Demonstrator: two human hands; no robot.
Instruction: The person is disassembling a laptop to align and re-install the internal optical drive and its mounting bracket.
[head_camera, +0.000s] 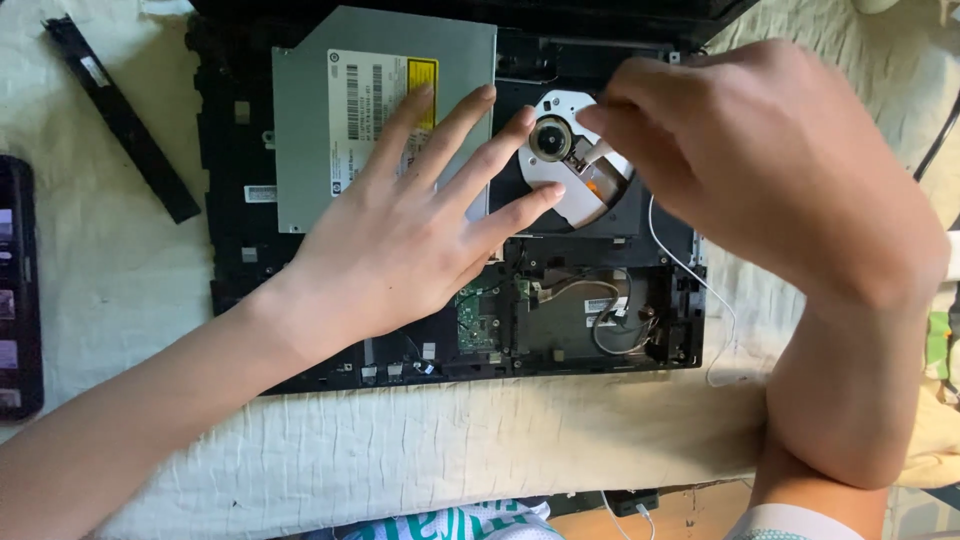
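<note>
Resting flat with its fingers spread wide, the left hand (400, 240) lies on an opened black laptop base (230, 250) and holds nothing. Its fingers cover the right part of a grey optical drive (320, 110), and the fingertips point toward 1 o'clock, where they reach the edge of the drive's open tray. The right hand (770, 160) comes from 3 o'clock and is bent over this tray. Its fingers are drawn together, pinching a small white strip (600, 152) that sits just beside the round spindle hub (551, 138) on the silver disc plate (580, 195).

At 6 o'clock from the tray, a green circuit board (477, 320) and some thin wires (610, 315) lie inside the laptop base. A white cable (690, 270) runs down along the right side of the base. The base lies on a white cloth (420, 450). At 10 o'clock a long black strip (120, 115) lies on the cloth, and at 9 o'clock a dark phone (18, 290) lies at the picture edge.
</note>
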